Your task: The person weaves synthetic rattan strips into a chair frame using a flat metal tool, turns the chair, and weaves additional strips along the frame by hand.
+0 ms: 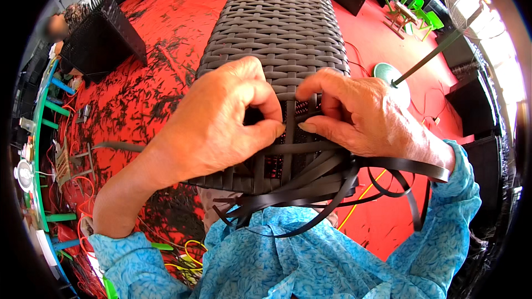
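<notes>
A long piece of dark grey woven wicker (277, 33) stretches away in front of me, with an unfinished part at its near end where open mesh and bare upright strips show. Over this gap both hands work close together. My left hand (221, 116) is closed, thumb and forefinger pinched at a flat plastic weaving strip (289, 133). My right hand (360, 111) is curled at the same weave, its thumb and forefinger on either side of a dark strip; the exact grip is partly hidden. Loose strips (327, 180) loop below the right hand and against its wrist.
Dark offcuts (149, 94) litter the red floor (183, 27) at the left. A green-edged table (40, 149) stands far left, near another person (69, 22) beside a black woven panel (105, 41). A pole on a round base (392, 80) and green chairs (431, 20) are at right.
</notes>
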Demonstrator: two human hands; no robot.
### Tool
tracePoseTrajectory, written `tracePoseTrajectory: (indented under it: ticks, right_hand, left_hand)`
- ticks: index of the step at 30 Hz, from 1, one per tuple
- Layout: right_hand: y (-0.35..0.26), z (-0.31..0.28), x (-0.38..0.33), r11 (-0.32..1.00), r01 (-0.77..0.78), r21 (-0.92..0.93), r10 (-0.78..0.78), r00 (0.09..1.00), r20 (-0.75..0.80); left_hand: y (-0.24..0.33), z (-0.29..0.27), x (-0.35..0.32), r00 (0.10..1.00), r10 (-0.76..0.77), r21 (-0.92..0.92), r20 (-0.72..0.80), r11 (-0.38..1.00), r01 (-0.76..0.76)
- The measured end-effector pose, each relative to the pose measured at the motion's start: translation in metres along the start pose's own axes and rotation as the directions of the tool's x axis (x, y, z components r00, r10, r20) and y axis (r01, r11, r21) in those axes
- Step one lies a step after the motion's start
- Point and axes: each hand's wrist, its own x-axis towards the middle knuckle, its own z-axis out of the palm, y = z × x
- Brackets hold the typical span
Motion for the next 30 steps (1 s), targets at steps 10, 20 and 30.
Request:
tracePoseTrajectory:
  ticks: [10, 20, 30]
  right_hand:
    - [-0.018, 0.006, 0.038, 0.973, -0.005, 0.230, -0.056, 0.965, 0.256]
    - [-0.025, -0.004, 0.050, 0.939, -0.328, 0.098, 0.240, 0.834, 0.496]
    - [-0.027, 0.012, 0.057, 0.984, -0.173, 0.044, 0.142, 0.907, 0.397]
  left_hand:
    - [-0.008, -0.017, -0.031, 0.972, 0.006, -0.111, -0.236, 0.993, -0.033]
    - [0.006, -0.019, -0.053, 0.992, 0.022, 0.414, -0.127, 0.910, 0.032]
    - [-0.020, -0.016, -0.047, 0.996, 0.087, 0.381, 0.004, 0.921, -0.082]
